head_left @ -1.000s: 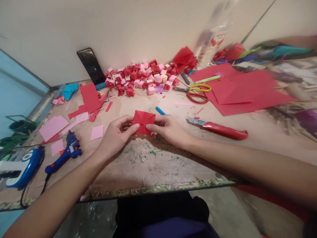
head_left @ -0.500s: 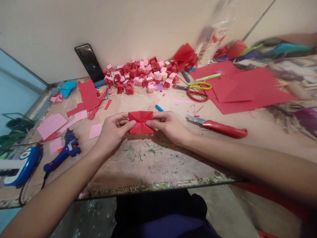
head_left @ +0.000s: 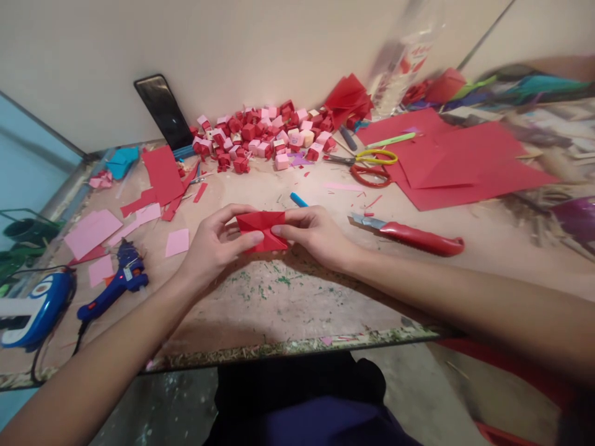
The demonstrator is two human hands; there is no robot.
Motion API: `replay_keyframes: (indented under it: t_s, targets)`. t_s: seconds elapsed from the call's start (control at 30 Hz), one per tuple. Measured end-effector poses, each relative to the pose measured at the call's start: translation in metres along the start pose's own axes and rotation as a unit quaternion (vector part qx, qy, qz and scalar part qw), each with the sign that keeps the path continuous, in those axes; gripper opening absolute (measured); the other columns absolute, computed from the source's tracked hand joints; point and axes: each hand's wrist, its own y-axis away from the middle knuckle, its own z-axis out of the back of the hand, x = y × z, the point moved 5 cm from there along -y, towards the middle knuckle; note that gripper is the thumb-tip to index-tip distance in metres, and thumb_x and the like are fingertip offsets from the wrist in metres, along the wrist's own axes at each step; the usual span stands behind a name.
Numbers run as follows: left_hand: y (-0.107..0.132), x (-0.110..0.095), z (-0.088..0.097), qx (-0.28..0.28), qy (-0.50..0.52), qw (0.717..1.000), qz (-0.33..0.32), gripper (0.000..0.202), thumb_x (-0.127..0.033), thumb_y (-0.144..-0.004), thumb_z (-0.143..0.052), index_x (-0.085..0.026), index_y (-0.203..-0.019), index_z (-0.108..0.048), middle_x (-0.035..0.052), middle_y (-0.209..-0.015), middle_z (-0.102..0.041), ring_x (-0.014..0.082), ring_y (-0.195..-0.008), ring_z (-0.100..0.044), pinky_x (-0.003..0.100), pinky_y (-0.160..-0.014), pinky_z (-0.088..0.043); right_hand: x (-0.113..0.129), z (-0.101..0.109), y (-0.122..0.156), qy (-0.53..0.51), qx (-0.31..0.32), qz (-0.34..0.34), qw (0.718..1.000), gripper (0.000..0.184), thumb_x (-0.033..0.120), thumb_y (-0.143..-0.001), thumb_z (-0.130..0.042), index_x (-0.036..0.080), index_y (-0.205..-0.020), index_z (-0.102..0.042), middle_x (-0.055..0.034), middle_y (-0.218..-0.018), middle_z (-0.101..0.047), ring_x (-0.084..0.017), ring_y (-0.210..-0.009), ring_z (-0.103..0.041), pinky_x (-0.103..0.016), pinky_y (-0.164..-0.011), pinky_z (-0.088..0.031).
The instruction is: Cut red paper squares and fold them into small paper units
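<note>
A small piece of red folded paper (head_left: 261,222) is held between both hands, just above the table's front half. My left hand (head_left: 223,238) pinches its left side, the thumb lying across the front near the middle. On the other side my right hand (head_left: 316,235) grips the paper, its thumb tip close to the left thumb. Creases run over the paper's face, and the fingers behind it are mostly hidden. Just beyond the right fingers lies a blue pen-like stick (head_left: 298,199). To the right rests a red-handled utility knife (head_left: 409,238).
Behind is a heap of red and pink paper cubes (head_left: 260,139), with a phone (head_left: 165,114) leaning beside it. Scissors (head_left: 372,166) and red sheets (head_left: 460,167) lie right. A blue glue gun (head_left: 118,282) and pink paper pieces (head_left: 92,234) lie left. A plastic bottle (head_left: 402,68) stands behind.
My left thumb has slid right toward the middle of the red paper, and the two thumbs are closer together. The paper's upper edge and folds look shifted. The view has moved slightly.
</note>
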Motion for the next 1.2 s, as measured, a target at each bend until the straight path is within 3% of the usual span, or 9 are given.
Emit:
replay_keyframes:
  t_s: [0.1, 0.27, 0.47, 0.53, 0.67, 0.77, 0.93, 1.07, 1.2]
  targets:
    - [0.001, 0.001, -0.002, 0.003, -0.006, 1.0, 0.0, 0.04, -0.029, -0.076, -0.093, -0.023, -0.11, -0.072, 0.0026, -0.098, -0.079, 0.0196, -0.086, -0.075, 0.03, -0.075, -0.064, -0.001, -0.001, 0.0, 0.02, 0.011, -0.002, 1.0, 0.015, 0.028, -0.086, -0.075, 0.014, -0.085, -0.079, -0.0003, -0.073, -0.069, -0.012, -0.064, -0.053, -0.028, -0.061, -0.039]
    - [-0.001, -0.004, 0.001, -0.008, -0.048, 0.995, -0.093, 0.013, -0.017, -0.083, -0.087, -0.021, -0.093, -0.079, 0.0017, -0.099, -0.077, 0.0143, -0.091, -0.072, 0.022, -0.08, -0.058, 0.001, -0.003, 0.001, 0.035, 0.06, 0.0, 0.998, 0.018, 0.032, -0.087, -0.076, 0.015, -0.09, -0.079, 0.0009, -0.074, -0.069, -0.011, -0.063, -0.055, -0.028, -0.062, -0.043]
    - [0.0, -0.008, 0.002, 0.003, -0.068, 0.985, -0.156, 0.01, -0.013, -0.085, -0.084, -0.024, -0.086, -0.083, 0.0027, -0.105, -0.074, 0.0157, -0.096, -0.071, 0.024, -0.08, -0.058, 0.003, -0.004, 0.0, -0.011, 0.096, 0.0, 0.995, 0.045, 0.06, -0.091, -0.076, 0.016, -0.097, -0.082, -0.0029, -0.086, -0.073, -0.014, -0.072, -0.065, -0.03, -0.068, -0.054]
    - [0.003, -0.01, 0.001, 0.003, -0.095, 0.98, -0.173, 0.014, -0.012, -0.085, -0.083, -0.025, -0.086, -0.085, 0.0028, -0.107, -0.073, 0.0156, -0.098, -0.07, 0.023, -0.079, -0.058, 0.002, -0.004, -0.001, -0.003, 0.104, -0.005, 0.995, 0.045, 0.059, -0.091, -0.078, 0.015, -0.1, -0.083, -0.0048, -0.091, -0.075, -0.015, -0.075, -0.066, -0.03, -0.069, -0.055]
    - [0.004, -0.01, 0.0, 0.008, -0.129, 0.975, -0.18, 0.022, -0.004, -0.08, -0.081, -0.025, -0.083, -0.085, 0.0024, -0.107, -0.073, 0.0152, -0.101, -0.069, 0.022, -0.083, -0.057, 0.0, -0.006, -0.002, 0.042, 0.114, -0.004, 0.993, 0.032, 0.041, -0.085, -0.085, 0.017, -0.107, -0.084, -0.0027, -0.089, -0.077, -0.014, -0.072, -0.063, -0.029, -0.067, -0.049]
    - [0.003, -0.007, 0.0, 0.007, -0.111, 0.982, -0.15, 0.025, -0.006, -0.08, -0.081, -0.024, -0.097, -0.081, 0.0022, -0.111, -0.072, 0.0143, -0.099, -0.069, 0.021, -0.081, -0.056, -0.001, -0.005, -0.003, 0.048, 0.087, -0.01, 0.995, 0.032, 0.036, -0.082, -0.087, 0.017, -0.108, -0.085, -0.0035, -0.089, -0.078, -0.016, -0.074, -0.065, -0.031, -0.07, -0.049]
    - [0.002, -0.005, 0.0, 0.004, -0.026, 0.997, -0.078, 0.056, -0.018, -0.08, -0.087, -0.03, -0.128, -0.062, -0.0007, -0.115, -0.067, 0.0135, -0.098, -0.07, 0.021, -0.08, -0.057, 0.0, 0.0, -0.002, -0.014, 0.014, -0.001, 1.0, 0.036, 0.039, -0.082, -0.088, 0.016, -0.109, -0.082, -0.0063, -0.101, -0.08, -0.017, -0.081, -0.068, -0.032, -0.075, -0.054]
    - [0.002, -0.001, -0.002, -0.004, -0.02, 1.0, 0.003, 0.033, -0.034, -0.087, -0.085, -0.022, -0.112, -0.067, 0.0, -0.094, -0.071, 0.0117, -0.079, -0.067, 0.019, -0.066, -0.053, 0.001, 0.0, -0.001, -0.011, -0.006, 0.0, 1.0, 0.039, 0.037, -0.076, -0.092, 0.016, -0.108, -0.081, -0.0057, -0.099, -0.079, -0.017, -0.082, -0.068, -0.033, -0.075, -0.055]
    - [0.0, 0.0, -0.002, -0.015, -0.044, 0.999, 0.015, 0.02, -0.035, -0.09, -0.081, -0.017, -0.09, -0.073, -0.0013, -0.069, -0.065, 0.0087, -0.058, -0.057, 0.018, -0.051, -0.045, 0.003, -0.002, -0.001, 0.014, 0.011, 0.001, 1.0, 0.034, 0.03, -0.078, -0.09, 0.015, -0.106, -0.08, -0.0032, -0.094, -0.078, -0.015, -0.079, -0.067, -0.03, -0.073, -0.052]
